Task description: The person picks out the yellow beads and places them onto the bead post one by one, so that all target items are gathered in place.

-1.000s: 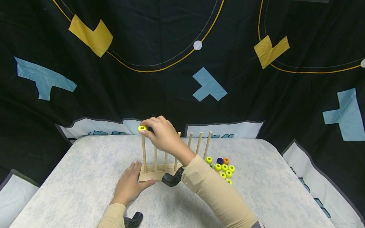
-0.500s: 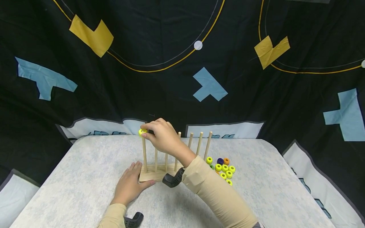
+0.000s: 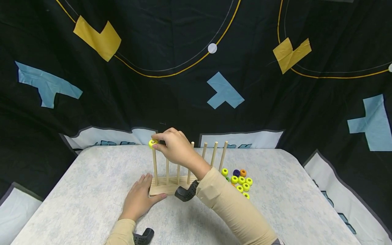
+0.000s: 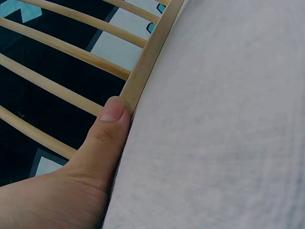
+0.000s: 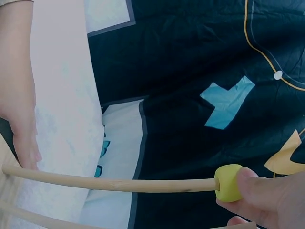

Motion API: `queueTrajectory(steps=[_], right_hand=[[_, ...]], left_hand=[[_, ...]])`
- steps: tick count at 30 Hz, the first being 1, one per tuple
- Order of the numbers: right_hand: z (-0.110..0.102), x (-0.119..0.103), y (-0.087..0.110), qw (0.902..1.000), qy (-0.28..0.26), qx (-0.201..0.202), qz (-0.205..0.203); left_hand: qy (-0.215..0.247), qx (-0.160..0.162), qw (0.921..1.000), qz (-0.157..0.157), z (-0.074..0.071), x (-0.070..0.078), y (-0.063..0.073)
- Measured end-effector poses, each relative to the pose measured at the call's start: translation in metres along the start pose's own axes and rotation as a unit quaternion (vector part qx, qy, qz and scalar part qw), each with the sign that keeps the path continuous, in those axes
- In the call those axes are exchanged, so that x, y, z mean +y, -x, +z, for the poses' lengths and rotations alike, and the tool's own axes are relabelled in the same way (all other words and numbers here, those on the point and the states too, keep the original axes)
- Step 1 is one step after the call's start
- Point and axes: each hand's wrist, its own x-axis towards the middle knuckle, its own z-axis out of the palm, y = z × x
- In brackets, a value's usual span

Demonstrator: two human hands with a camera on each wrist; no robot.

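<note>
My right hand (image 3: pixel 176 148) pinches a yellow bead (image 3: pixel 151 144) between thumb and fingertips, at the top of the leftmost peg (image 3: pixel 154 166). In the right wrist view the peg's tip enters the hole of that bead (image 5: pixel 228 183). The pegs stand on a pale wooden base (image 3: pixel 165 190), partly hidden behind the right arm. With fingers extended, my left hand (image 3: pixel 137 199) rests against the base's left end. Its thumb (image 4: pixel 112 119) lies along the front edge of the base (image 4: pixel 147 57) in the left wrist view.
To the right of the rack, several loose beads lie on the table (image 3: pixel 284 204): mostly yellow beads (image 3: pixel 241 180), with a purple bead (image 3: pixel 236 173) and an orange bead (image 3: pixel 243 173). A black cloth (image 3: pixel 171 102) hangs behind the table.
The right hand has lowered slightly, and the yellow bead has come down a little over the leftmost peg's tip. The left hand keeps its place at the base.
</note>
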Motion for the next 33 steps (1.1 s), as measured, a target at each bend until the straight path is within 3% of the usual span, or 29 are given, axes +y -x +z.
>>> queueTrajectory(steps=[19,33], right_hand=[[-0.003,0.003,0.001,0.9999,-0.015,0.003,0.002],[-0.022,0.020,0.013,0.9985,-0.039,0.037,0.002]], left_hand=[[0.001,-0.004,1.0000,-0.007,-0.001,0.003,0.001],[-0.007,0.005,1.0000,-0.004,0.001,0.003,0.001]])
